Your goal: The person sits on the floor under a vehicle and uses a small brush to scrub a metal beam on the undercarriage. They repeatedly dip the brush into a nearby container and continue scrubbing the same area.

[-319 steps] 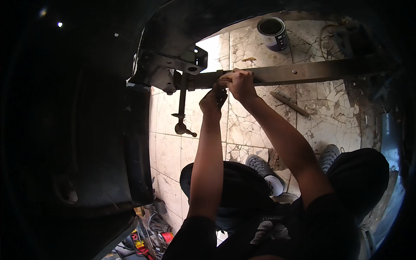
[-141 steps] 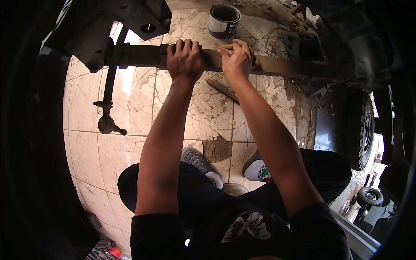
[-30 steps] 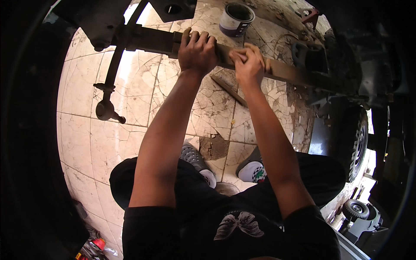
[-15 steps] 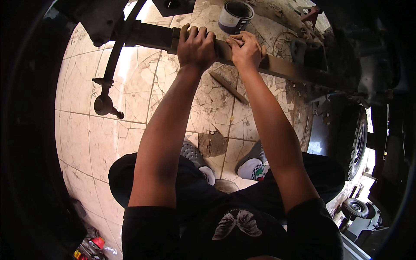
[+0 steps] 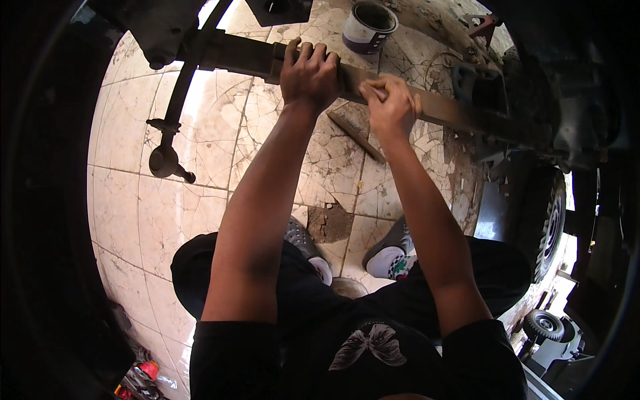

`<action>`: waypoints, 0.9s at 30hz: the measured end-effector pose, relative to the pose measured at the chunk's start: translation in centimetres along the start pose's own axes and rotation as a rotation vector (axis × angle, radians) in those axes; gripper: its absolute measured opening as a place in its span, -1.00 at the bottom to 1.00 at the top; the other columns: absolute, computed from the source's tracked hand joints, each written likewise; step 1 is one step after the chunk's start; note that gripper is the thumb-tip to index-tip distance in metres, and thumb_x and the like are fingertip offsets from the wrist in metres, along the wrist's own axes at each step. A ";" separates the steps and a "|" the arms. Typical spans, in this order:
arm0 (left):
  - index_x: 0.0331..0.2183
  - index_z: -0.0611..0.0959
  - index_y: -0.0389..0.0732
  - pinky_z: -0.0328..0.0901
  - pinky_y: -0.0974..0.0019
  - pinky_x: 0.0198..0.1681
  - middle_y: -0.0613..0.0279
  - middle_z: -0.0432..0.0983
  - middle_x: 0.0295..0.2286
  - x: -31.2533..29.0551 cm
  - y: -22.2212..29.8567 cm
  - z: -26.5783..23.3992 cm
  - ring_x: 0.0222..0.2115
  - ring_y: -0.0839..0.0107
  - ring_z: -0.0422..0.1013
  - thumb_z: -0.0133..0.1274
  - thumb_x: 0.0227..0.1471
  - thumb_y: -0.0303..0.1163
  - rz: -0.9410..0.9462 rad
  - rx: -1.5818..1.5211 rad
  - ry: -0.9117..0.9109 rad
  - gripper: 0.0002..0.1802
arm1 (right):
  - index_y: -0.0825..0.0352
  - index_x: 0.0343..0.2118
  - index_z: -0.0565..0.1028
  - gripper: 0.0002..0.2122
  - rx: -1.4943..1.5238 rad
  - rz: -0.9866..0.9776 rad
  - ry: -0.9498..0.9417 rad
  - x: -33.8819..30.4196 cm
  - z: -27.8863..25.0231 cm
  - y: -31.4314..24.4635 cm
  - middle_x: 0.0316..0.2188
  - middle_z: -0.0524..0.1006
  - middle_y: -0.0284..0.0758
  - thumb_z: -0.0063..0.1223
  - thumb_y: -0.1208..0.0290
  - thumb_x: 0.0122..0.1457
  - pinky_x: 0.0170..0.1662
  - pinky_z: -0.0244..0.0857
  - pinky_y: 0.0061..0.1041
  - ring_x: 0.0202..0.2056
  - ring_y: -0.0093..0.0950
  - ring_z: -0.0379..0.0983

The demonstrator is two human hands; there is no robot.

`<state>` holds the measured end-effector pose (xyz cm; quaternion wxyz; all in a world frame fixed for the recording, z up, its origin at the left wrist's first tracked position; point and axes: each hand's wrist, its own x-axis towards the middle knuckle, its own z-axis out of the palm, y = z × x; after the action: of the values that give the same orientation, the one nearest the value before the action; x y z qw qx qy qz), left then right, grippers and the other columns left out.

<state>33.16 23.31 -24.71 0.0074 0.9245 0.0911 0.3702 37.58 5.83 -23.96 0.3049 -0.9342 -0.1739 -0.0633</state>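
A long brownish metal bar (image 5: 457, 115) runs across the upper part of the head view, under dark vehicle parts. Over its middle lies my left hand (image 5: 310, 77), its fingers curled round the far edge beside a thicker collar (image 5: 275, 63). To the right of it, my right hand (image 5: 392, 107) is closed against the near side of the bar, with the fingers pressed together. Whatever it pinches is hidden and slightly blurred. A dark rod with a ball joint end (image 5: 162, 161) hangs at the left.
On the cracked tile floor stands an open paint can (image 5: 371, 28), beyond the bar. A narrow strip (image 5: 355, 137) lies on the tiles below my hands. A wheel (image 5: 550, 223) is at the right, and red items (image 5: 148, 371) lie at the lower left.
My right hand has slid right and nearer along the bar, away from the left hand. My left hand keeps its hold, and the whole view has shifted slightly.
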 end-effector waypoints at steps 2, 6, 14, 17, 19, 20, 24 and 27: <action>-0.43 0.76 -0.05 0.17 -0.02 0.31 0.24 0.65 -0.32 0.1 -0.1 0.2 -0.15 0.22 0.56 0.13 -0.02 -0.32 0.001 -0.014 0.007 -0.87 | 0.00 -0.31 0.72 -0.84 0.021 -0.002 0.017 1.1 0.5 0.0 -0.13 0.65 -0.56 0.40 0.09 0.15 0.43 -0.17 -0.01 0.09 -0.50 0.50; -0.44 0.76 -0.03 0.22 0.06 0.27 0.29 0.66 -0.35 0.2 0.3 0.1 -0.18 0.26 0.57 0.15 -0.04 -0.33 0.007 0.007 0.039 -0.89 | -0.02 -0.31 0.72 -0.85 0.037 0.046 0.027 3.3 1.2 -0.8 -0.06 0.64 -0.54 0.41 0.10 0.14 0.43 -0.17 -0.02 0.09 -0.51 0.49; -0.44 0.76 0.00 0.25 0.09 0.24 0.31 0.67 -0.35 0.3 -0.2 -0.1 -0.17 0.27 0.57 0.16 -0.02 -0.33 0.002 0.038 0.037 -0.90 | 0.01 -0.35 0.72 -0.85 0.024 -0.037 0.071 0.5 0.0 -0.7 -0.05 0.61 -0.51 0.43 0.11 0.11 0.44 -0.14 -0.01 0.09 -0.43 0.49; -0.44 0.76 0.01 0.25 0.09 0.24 0.31 0.67 -0.35 0.5 0.6 -0.1 -0.16 0.27 0.57 0.16 -0.01 -0.33 0.002 0.029 0.014 -0.90 | 0.02 -0.34 0.72 -0.84 0.039 0.053 0.055 3.8 0.9 -1.0 -0.04 0.61 -0.49 0.42 0.10 0.11 0.43 -0.09 -0.05 0.10 -0.42 0.48; -0.45 0.76 0.01 0.25 0.09 0.24 0.31 0.67 -0.35 0.7 0.7 -0.2 -0.16 0.27 0.57 0.16 -0.01 -0.33 -0.001 0.029 -0.019 -0.90 | 0.03 -0.33 0.73 -0.83 0.041 0.069 0.056 3.3 1.0 -0.8 -0.03 0.61 -0.49 0.43 0.11 0.11 0.42 -0.05 -0.07 0.10 -0.40 0.48; -0.45 0.76 0.01 0.25 0.09 0.24 0.31 0.66 -0.35 0.3 0.6 -0.3 -0.16 0.28 0.57 0.16 -0.01 -0.33 -0.004 0.029 -0.009 -0.91 | 0.03 -0.32 0.73 -0.83 0.041 0.078 0.057 2.9 1.0 -0.6 -0.03 0.61 -0.49 0.43 0.12 0.11 0.42 -0.03 -0.08 0.11 -0.40 0.48; -0.44 0.75 0.02 0.25 0.08 0.23 0.32 0.66 -0.34 0.2 -0.1 -0.2 -0.15 0.28 0.57 0.16 -0.01 -0.32 -0.002 0.036 0.031 -0.91 | 0.06 -0.31 0.74 -0.83 0.040 -0.012 0.054 -0.8 -0.4 -0.6 0.00 0.60 -0.45 0.45 0.16 0.10 0.38 0.07 -0.14 0.11 -0.36 0.48; -0.43 0.75 0.02 0.25 0.07 0.23 0.32 0.66 -0.34 0.2 0.1 -0.3 -0.14 0.26 0.57 0.16 -0.01 -0.33 0.010 0.052 0.024 -0.91 | 0.07 -0.32 0.74 -0.83 0.060 -0.005 0.108 1.3 0.5 -0.5 0.03 0.59 -0.42 0.46 0.17 0.09 0.37 0.11 -0.17 0.13 -0.34 0.47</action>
<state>33.14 23.20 -24.32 -0.0194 0.9202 0.0964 0.3789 38.60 6.90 -23.84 0.3418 -0.9194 -0.1612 -0.1091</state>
